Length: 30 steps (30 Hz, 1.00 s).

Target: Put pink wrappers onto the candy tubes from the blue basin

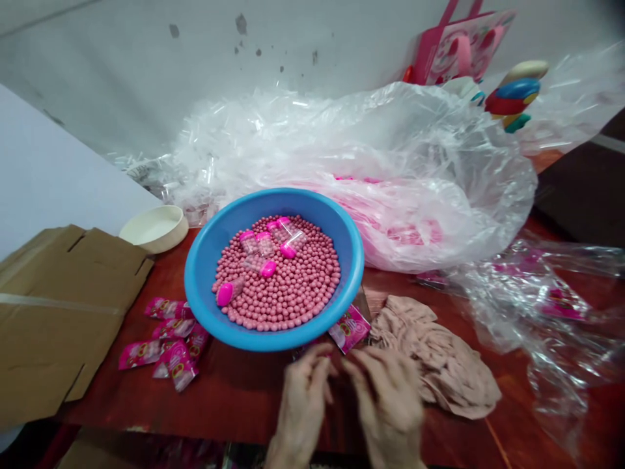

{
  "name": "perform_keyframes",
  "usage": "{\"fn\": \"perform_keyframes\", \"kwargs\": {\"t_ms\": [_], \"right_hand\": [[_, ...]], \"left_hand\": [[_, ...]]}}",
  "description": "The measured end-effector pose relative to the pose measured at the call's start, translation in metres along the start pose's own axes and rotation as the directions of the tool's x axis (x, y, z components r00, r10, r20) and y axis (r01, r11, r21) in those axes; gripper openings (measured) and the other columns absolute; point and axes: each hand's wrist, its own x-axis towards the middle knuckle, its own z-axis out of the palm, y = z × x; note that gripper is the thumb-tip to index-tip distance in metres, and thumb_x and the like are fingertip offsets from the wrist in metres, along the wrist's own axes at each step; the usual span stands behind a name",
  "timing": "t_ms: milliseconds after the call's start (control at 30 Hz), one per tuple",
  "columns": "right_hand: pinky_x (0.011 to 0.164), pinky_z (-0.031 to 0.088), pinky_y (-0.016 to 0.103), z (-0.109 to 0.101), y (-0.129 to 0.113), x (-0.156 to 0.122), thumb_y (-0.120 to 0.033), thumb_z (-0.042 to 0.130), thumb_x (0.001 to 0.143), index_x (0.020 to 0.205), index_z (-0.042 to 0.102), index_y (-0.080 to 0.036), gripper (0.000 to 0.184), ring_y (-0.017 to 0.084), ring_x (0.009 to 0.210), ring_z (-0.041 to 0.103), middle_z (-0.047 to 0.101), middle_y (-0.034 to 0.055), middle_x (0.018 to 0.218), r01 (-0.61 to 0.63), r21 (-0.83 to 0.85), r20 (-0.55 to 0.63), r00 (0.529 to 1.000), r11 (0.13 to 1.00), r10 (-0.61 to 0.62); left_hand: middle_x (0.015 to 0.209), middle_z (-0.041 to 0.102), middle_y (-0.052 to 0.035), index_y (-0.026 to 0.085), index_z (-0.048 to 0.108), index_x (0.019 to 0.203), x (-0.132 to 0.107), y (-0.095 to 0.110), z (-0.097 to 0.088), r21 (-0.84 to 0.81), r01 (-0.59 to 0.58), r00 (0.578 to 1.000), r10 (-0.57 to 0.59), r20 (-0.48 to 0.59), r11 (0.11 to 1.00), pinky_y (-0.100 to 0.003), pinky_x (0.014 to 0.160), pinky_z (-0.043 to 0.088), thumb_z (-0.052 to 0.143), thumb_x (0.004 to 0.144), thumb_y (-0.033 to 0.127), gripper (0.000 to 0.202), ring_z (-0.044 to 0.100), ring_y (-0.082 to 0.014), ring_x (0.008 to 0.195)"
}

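My left hand (305, 391) is at the table's front, its fingers bent into a pinch. Close beside it, my right hand (388, 394) has curled fingers, somewhat smeared by motion. The fingertips almost meet; whatever they pinch is too blurred and hidden to make out. Just beyond them lies a pink printed sachet (350, 327), partly under the rim of a blue basin (273, 337). Small pink beads (288, 296) fill the basin's bottom. On the beads rest several clear little tubes with bright pink caps, such as one capped tube (261, 265).
Left of the basin lie several filled pink sachets (178, 365), flattened cardboard (63, 312) and a white shallow dish (156, 229). Behind stands a large clear plastic bag (415, 163) holding pink pieces. A beige cloth (439, 358) and crumpled clear wrappers (532, 306) are on the right.
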Motion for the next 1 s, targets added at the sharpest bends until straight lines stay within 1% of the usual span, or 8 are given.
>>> {"fn": "perform_keyframes", "kwargs": {"t_ms": [133, 267, 400, 533, 667, 767, 867, 1000], "right_hand": [[0.061, 0.045, 0.033, 0.035, -0.024, -0.007, -0.023, 0.045, 0.091, 0.072, 0.064, -0.021, 0.027, 0.023, 0.073, 0.053, 0.062, 0.0061, 0.073, -0.005, 0.051, 0.16, 0.987, 0.999, -0.003], [0.065, 0.044, 0.036, 0.043, -0.024, -0.008, -0.017, 0.048, 0.089, 0.066, 0.064, -0.02, 0.028, 0.024, 0.076, 0.052, 0.062, 0.0075, 0.074, -0.051, 0.088, 0.181, 0.983, 0.995, 0.034], [0.059, 0.044, 0.03, 0.032, -0.022, -0.006, -0.016, 0.054, 0.087, 0.07, 0.067, -0.019, 0.021, 0.019, 0.068, 0.049, 0.058, 0.0047, 0.066, -0.039, 0.237, 0.144, 0.99, 0.971, 0.004], [0.06, 0.047, 0.028, 0.021, -0.024, -0.005, -0.018, 0.057, 0.084, 0.074, 0.071, -0.024, 0.018, 0.017, 0.066, 0.052, 0.061, 0.0029, 0.066, -0.022, 0.383, 0.108, 0.994, 0.924, -0.021], [0.067, 0.054, 0.029, 0.012, -0.029, -0.008, -0.022, 0.064, 0.08, 0.101, 0.067, -0.019, 0.021, 0.019, 0.079, 0.064, 0.069, 0.0066, 0.088, -0.207, 0.437, 0.174, 0.974, 0.875, 0.143], [0.052, 0.052, 0.019, 0.004, -0.037, -0.011, -0.02, 0.06, 0.084, 0.082, 0.066, -0.016, 0.008, 0.013, 0.057, 0.064, 0.068, -0.0006, 0.067, -0.348, 0.463, 0.32, 0.923, 0.815, 0.213], [0.046, 0.048, 0.017, -0.007, -0.043, -0.009, -0.021, 0.05, 0.09, 0.068, 0.063, -0.016, 0.026, 0.01, 0.048, 0.058, 0.06, -0.002, 0.056, -0.353, 0.493, 0.377, 0.91, 0.795, 0.17], [0.057, 0.052, 0.022, -0.023, -0.042, 0.002, -0.027, 0.043, 0.094, 0.081, 0.066, -0.017, 0.028, 0.014, 0.059, 0.061, 0.065, 0.0029, 0.065, -0.192, 0.579, 0.343, 0.939, 0.793, -0.023]], "left_hand": [[0.046, 0.052, 0.0032, 0.015, 0.07, 0.075, -0.008, 0.001, -0.05, 0.103, -0.015, 0.974, 0.038, -0.225, 0.995, -0.025, 0.049, 0.034, 0.06, 0.079, 0.037, 0.024, 0.044, -0.0143, 0.046], [0.051, 0.058, 0.0018, 0.017, 0.07, 0.076, -0.011, 0.0, -0.067, 0.127, -0.025, 0.94, 0.066, -0.334, 0.992, -0.026, 0.054, 0.037, 0.064, 0.077, 0.037, 0.021, 0.048, -0.0159, 0.051], [0.052, 0.061, 0.0, 0.017, 0.065, 0.052, -0.009, 0.005, -0.061, 0.059, -0.018, 0.962, 0.033, -0.273, 0.998, -0.026, 0.056, 0.038, 0.07, 0.072, 0.033, 0.026, 0.05, -0.016, 0.054], [0.062, 0.071, -0.0033, 0.015, 0.075, 0.067, -0.007, 0.012, -0.047, -0.166, 0.021, 0.994, -0.037, -0.099, 0.986, -0.028, 0.065, 0.047, 0.074, 0.067, 0.03, 0.015, 0.06, -0.0194, 0.064], [0.061, 0.072, -0.0019, 0.018, 0.076, 0.071, -0.012, 0.015, -0.033, -0.405, 0.059, 0.992, -0.1, -0.081, 0.912, -0.026, 0.063, 0.049, 0.075, 0.065, 0.027, 0.01, 0.061, -0.0152, 0.061], [0.057, 0.07, -0.0003, 0.017, 0.074, 0.063, -0.018, 0.016, -0.026, -0.504, 0.068, 0.984, -0.14, -0.107, 0.861, -0.021, 0.06, 0.048, 0.079, 0.06, 0.021, 0.007, 0.059, -0.011, 0.056], [0.057, 0.069, 0.0012, 0.017, 0.072, 0.061, -0.025, 0.019, -0.024, -0.56, 0.064, 0.98, -0.159, -0.123, 0.826, -0.02, 0.057, 0.046, 0.081, 0.057, 0.02, 0.01, 0.057, -0.0092, 0.053], [0.053, 0.062, 0.003, 0.017, 0.067, 0.052, -0.035, 0.032, -0.029, -0.579, 0.032, 0.988, -0.115, -0.107, 0.815, -0.019, 0.052, 0.043, 0.085, 0.051, 0.021, 0.019, 0.053, -0.0089, 0.051]]}}
